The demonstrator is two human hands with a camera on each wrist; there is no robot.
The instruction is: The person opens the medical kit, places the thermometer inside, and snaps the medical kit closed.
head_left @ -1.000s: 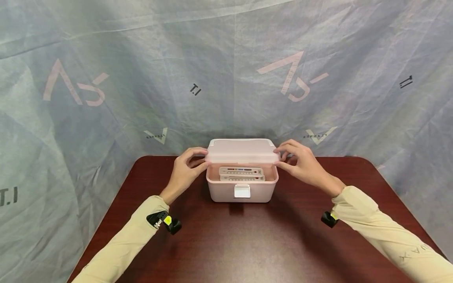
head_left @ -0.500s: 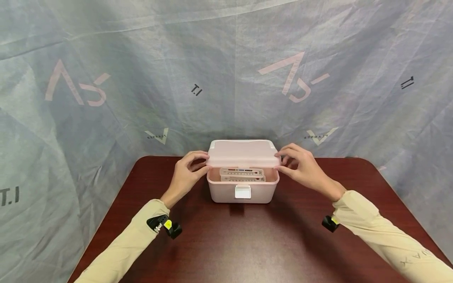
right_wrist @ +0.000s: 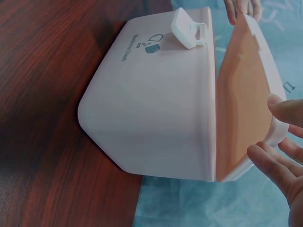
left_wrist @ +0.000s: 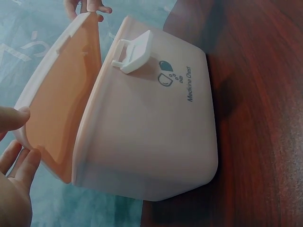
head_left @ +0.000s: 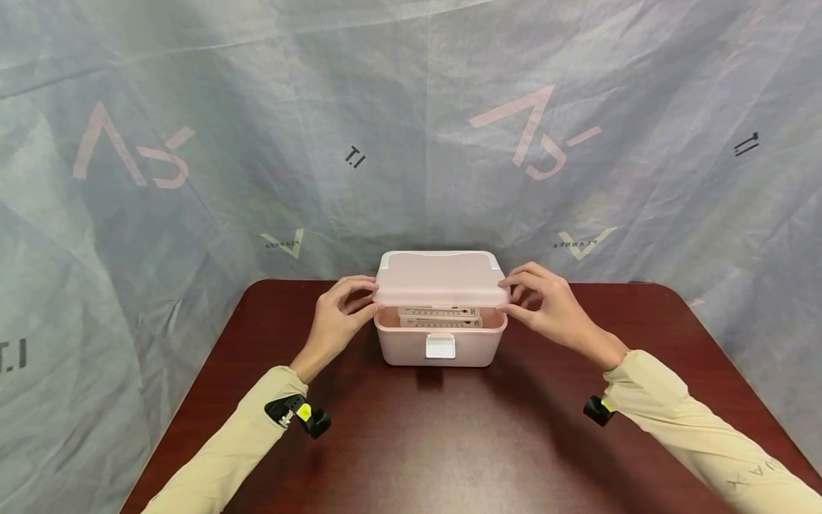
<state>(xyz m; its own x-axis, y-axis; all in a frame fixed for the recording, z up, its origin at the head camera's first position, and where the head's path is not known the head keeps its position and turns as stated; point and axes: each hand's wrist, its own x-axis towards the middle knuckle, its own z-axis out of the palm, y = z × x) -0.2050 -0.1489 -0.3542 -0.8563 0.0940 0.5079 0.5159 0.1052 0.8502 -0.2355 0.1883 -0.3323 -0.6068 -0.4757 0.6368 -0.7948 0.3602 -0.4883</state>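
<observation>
A pale pink medicine chest stands at the back of the table, its lid raised part way. My left hand pinches the lid's left front corner between thumb and fingers. At the opposite corner my right hand grips the lid the same way. Under the lid's edge show two pale thermometer strips with printed scales; the rest of the inside is hidden. A white latch hangs flipped out on the front. In the left wrist view, print reading "Medicine Chest" sits below it.
The dark red wooden table has rounded back corners. Behind it hangs a grey-blue cloth with printed letters, close to the chest's back. Black wrist cameras hang below both sleeves.
Both hands have brought the lid's front edge down and forward, so less of the thermometer strips shows. The chest's body stays put on the table.
</observation>
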